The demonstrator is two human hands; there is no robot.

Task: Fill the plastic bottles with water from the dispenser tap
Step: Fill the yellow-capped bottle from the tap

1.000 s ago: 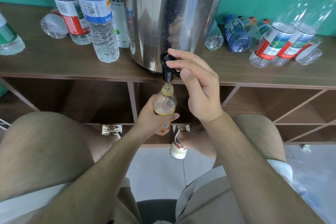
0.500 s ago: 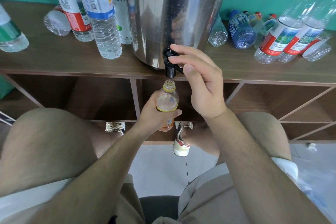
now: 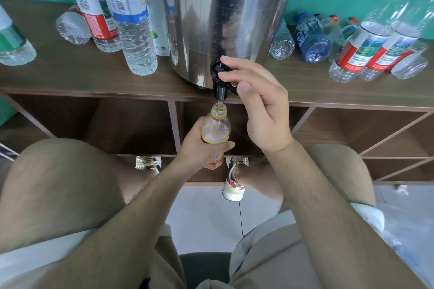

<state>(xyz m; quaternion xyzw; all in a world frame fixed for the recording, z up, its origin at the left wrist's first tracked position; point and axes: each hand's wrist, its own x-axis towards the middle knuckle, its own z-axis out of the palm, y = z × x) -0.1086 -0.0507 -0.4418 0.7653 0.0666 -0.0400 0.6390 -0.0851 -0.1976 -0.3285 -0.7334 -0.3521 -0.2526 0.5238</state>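
Right hand was up on the black tap, one finger hooked over the top of the lever and the thumb tucked against its side. It was clamped on the lever, holding it open. A thin stream ran from the spout straight down into the open mouth of the small bottle.

Left hand was wrapped round that bottle's lower body with the thumb across the front. It held the bottle upright directly beneath the spout, mouth just below it and not touching. The level looked high, up around the shoulder, though the clear plastic made that hard to read for certain.

That was the danger. The neck was narrow, and a lever held open a beat too long would send water over the yellow ring, down the left hand and onto the floor between the shoes. A small sideways drift of the left hand would do the same, with the stream clipping the rim and splashing. A wet bottle slips more easily, too.

Behind them the steel dispenser sat on the wooden shelf, its base right at the front edge. Tall bottles stood to its left. Lying bottles were heaped to its right, with red-label bottles leaning beyond.
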